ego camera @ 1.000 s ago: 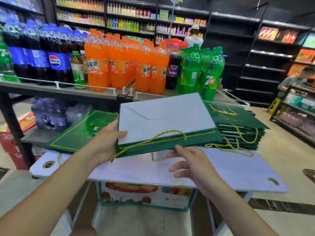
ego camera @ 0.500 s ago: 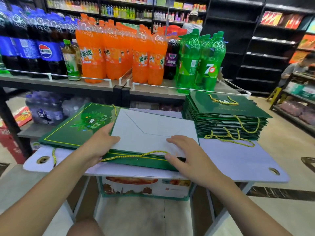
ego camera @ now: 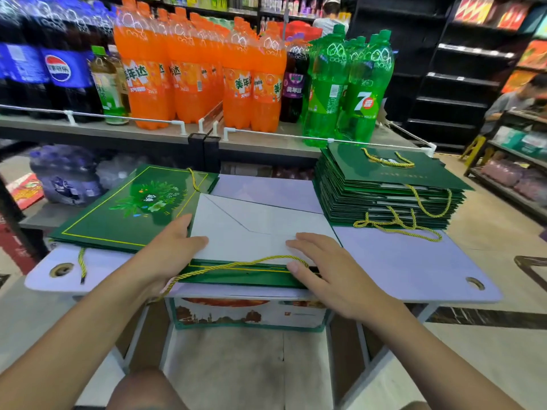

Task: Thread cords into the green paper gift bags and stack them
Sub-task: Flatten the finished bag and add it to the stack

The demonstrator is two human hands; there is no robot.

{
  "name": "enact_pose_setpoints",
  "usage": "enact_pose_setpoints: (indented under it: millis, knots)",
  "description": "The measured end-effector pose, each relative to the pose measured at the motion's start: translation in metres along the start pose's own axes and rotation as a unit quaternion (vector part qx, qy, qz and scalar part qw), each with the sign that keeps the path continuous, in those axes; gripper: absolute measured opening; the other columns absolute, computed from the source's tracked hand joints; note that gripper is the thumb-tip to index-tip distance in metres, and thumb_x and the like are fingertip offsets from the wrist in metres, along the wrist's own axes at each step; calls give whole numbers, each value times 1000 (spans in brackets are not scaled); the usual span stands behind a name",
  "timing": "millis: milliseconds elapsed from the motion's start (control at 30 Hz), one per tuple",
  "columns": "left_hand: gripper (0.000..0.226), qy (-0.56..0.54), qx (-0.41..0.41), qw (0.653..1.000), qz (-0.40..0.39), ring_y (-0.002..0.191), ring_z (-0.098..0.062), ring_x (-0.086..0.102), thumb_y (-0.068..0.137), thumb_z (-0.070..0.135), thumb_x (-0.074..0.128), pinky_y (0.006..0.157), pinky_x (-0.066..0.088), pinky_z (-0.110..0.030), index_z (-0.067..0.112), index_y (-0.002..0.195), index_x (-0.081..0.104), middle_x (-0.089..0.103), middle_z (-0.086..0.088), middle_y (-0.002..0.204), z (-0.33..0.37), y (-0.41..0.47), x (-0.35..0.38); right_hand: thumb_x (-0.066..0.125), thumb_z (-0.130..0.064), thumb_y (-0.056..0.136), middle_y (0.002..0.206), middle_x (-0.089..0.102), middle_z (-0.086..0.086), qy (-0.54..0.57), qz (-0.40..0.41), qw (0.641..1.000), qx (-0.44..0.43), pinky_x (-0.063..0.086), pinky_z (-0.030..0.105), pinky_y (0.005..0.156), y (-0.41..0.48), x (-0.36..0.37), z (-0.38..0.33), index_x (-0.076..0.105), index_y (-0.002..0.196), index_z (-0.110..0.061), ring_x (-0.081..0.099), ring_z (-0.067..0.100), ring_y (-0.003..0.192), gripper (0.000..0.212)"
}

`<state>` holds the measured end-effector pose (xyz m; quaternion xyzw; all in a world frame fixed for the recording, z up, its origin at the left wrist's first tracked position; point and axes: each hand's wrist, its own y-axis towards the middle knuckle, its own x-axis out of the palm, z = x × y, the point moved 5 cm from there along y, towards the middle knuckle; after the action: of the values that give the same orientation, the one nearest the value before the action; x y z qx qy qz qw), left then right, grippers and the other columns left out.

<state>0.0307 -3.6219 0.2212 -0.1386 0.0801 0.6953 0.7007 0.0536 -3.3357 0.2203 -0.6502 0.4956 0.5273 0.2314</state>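
Observation:
A folded green gift bag [ego camera: 251, 229] lies flat at the near middle of the white table [ego camera: 414, 261], its white bottom flap facing up. A yellow cord [ego camera: 236, 264] loops along its near edge. My left hand [ego camera: 165, 253] grips the bag's left edge, thumb on the white flap. My right hand [ego camera: 325, 270] rests flat on the bag's right end with straight fingers. A tall stack of corded green bags [ego camera: 384, 196] stands at the right. More green bags [ego camera: 127, 211] lie flat at the left, partly under the held bag.
A shelf of large soda bottles [ego camera: 242, 84] runs right behind the table. A printed carton [ego camera: 248, 313] sits under the table. A person sits by the shelves [ego camera: 515, 99] at the far right. Another person [ego camera: 330, 13] stands at the back.
The bag was held up in the air, and it now lies on the table. My right hand moved from under its near edge onto its top.

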Motion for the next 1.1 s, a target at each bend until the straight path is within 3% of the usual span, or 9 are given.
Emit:
enact_pose_setpoints:
  millis: [67, 233, 433, 600, 800, 900, 1000, 1100]
  knots:
    - [36, 2, -3, 1000, -4, 111, -18, 70, 100, -2, 53, 98, 52, -36, 18, 129, 61, 76, 5, 117, -1, -2, -1, 31, -70, 100, 160, 39, -9, -6, -6, 1000, -1, 28, 36, 122, -3, 0, 1, 46, 152, -35, 28, 6, 149, 65]
    - [35, -13, -11, 1000, -4, 97, -15, 75, 101, -5, 51, 86, 52, -34, 18, 122, 65, 78, 4, 110, -5, -17, -7, 38, -66, 102, 159, 40, -9, -18, -6, 1000, -15, 28, 37, 120, -12, 4, -5, 48, 150, -36, 29, 7, 147, 58]
    - [38, 4, 6, 1000, -11, 104, -15, 73, 101, -5, 51, 91, 52, -36, 20, 127, 64, 77, 8, 113, -2, -23, -6, 39, -66, 101, 159, 39, -10, 0, -1, 1000, -4, 27, 35, 121, -7, -1, -4, 48, 151, -35, 28, 6, 148, 59]
    - [36, -5, 8, 1000, -19, 97, -6, 73, 101, -6, 51, 79, 52, -22, 20, 122, 65, 77, 11, 110, -2, -31, -2, 33, -71, 98, 160, 39, -8, -8, -16, 1000, -2, 27, 39, 122, -7, 7, -5, 48, 151, -34, 29, 9, 148, 66]
    - [36, -9, 6, 998, -67, 112, -20, 71, 102, 2, 54, 103, 51, -42, 19, 133, 61, 75, 2, 120, 1, -25, 30, 28, -74, 95, 162, 37, -8, 6, -32, 998, 55, 21, 37, 124, -2, -3, 15, 46, 153, -36, 25, 12, 151, 71]
    - [31, -20, -13, 995, -98, 105, -16, 73, 104, 12, 55, 80, 55, -29, 24, 133, 58, 76, 9, 112, 10, -21, 53, 29, -74, 97, 164, 35, -8, -14, -39, 997, 69, 20, 40, 124, 2, -5, 32, 44, 153, -38, 23, 13, 152, 68]
    - [28, -2, -49, 989, -137, 60, -10, 68, 105, 37, 54, 56, 50, -29, 36, 132, 47, 72, 19, 85, 16, -27, 65, 36, -63, 103, 163, 37, -7, -42, -41, 996, 72, 19, 39, 123, 3, -7, 43, 45, 153, -37, 24, 12, 152, 57]
    - [57, -28, -95, 985, -142, 62, -36, 73, 102, 47, 57, 52, 55, -33, 48, 149, 26, 66, 1, 122, 14, -31, 59, 34, -65, 103, 162, 39, -6, -57, -41, 994, 77, 21, 39, 122, 6, -7, 52, 46, 152, -37, 27, 13, 151, 57]
